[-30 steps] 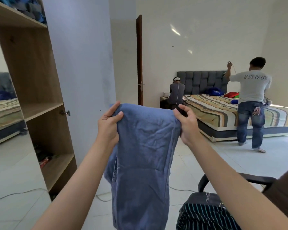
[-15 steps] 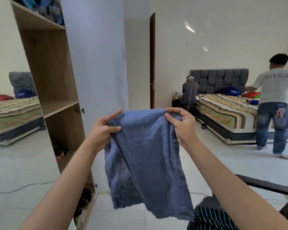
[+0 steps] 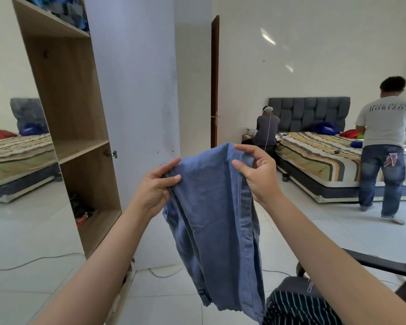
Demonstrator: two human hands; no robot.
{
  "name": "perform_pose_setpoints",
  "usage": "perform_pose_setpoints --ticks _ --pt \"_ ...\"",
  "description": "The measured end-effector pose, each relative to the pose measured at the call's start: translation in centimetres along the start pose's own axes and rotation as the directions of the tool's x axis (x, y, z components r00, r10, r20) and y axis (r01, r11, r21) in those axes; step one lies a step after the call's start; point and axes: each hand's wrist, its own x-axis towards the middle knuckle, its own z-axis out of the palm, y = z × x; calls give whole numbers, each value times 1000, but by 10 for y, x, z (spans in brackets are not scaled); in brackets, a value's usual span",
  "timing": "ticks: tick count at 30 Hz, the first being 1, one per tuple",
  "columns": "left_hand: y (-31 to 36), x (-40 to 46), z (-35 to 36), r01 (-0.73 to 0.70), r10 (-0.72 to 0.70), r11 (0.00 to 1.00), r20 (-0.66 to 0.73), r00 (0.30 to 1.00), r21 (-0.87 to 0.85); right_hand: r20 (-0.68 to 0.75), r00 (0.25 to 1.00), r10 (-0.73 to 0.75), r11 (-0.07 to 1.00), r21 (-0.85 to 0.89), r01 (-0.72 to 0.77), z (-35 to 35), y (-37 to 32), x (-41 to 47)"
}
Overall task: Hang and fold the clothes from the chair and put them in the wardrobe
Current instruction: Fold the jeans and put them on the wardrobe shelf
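Wardrobe (image 3: 75, 127) at left, bed (image 3: 333, 158) far right, chair (image 3: 384, 270) near right; jeans (image 3: 216, 219) held up centre, between left hand (image 3: 155, 188) and right hand (image 3: 258, 174).

Lighting: bright, even daylight throughout; source not in view. Sun patch on the bed (image 3: 333, 156) at the right edge. Pale streaks of reflected light high on the far wall (image 3: 314, 55). Shadows: soft and faint on the glossy floor (image 3: 291, 231), which carries a mild sheen. Distortion: wide-angle; the wardrobe (image 3: 63, 113) leans and bows toward the left edge. Sharpness: centre reasonably crisp; slight softness and compression smearing on the jeans (image 3: 213, 219) and forearms.
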Motion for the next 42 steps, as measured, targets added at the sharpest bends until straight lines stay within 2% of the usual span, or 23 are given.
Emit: perform_pose_setpoints --ticks 4,8,11,15,17,19,21,23,26,29,32,33,35,38,40,42 --pt "-15 6 2 -91 118 965 -95 988 245 17 1000 1 1000 -7 -1 -3 5 -3" --pt "-10 17 10 -103 132 982 -186 974 158 89 995 -45 986 -154 58 -16 -3 9" --pt "-1 23 11 -118 124 989 -67 990 92 160 985 -60 948 -299 107 -29 -8 19" --pt "14 26 12 -145 100 955 178 979 260 73 996 -55 949 -305 75 -39 0 23" --pt "24 27 18 -132 78 937 174 982 324 -56 998 -6 969 -247 -8 -39 8 22" --pt "33 26 27 -104 71 932 108 992 348 -158 980 121 990 -53 -131 -35 11 18" --pt "35 27 31 -69 60 955 40 997 289 -146 957 249 962 149 -228 -31 13 12" --pt "34 28 32 -33 33 986 6 999 166 -51 954 297 936 216 -280 -28 17 2" --pt "29 28 27 -53 49 996 56 997 76 67 977 202 975 83 -208 -26 19 -10" --pt "19 23 21 -115 94 986 166 982 123 -20 991 130 990 62 -129 -22 11 -8" --pt "18 18 14 -155 106 970 247 963 187 -87 986 145 975 183 -127 -16 2 -2" --pt "21 17 13 -160 110 966 238 965 203 -60 987 151 967 217 -135 -15 0 -1" --pt "26 16 9 -153 122 969 165 979 194 88 985 146 959 231 -163 -17 -1 -2" --pt "29 15 2 -129 124 984 46 991 122 308 947 90 994 25 -103 -23 2 -3" --pt "25 14 1 -127 129 985 -7 992 116 311 949 44 998 -62 -26 -24 3 -2" --pt "20 14 1 -150 155 979 -22 988 138 231 973 -14 994 -104 39 -22 2 -1"
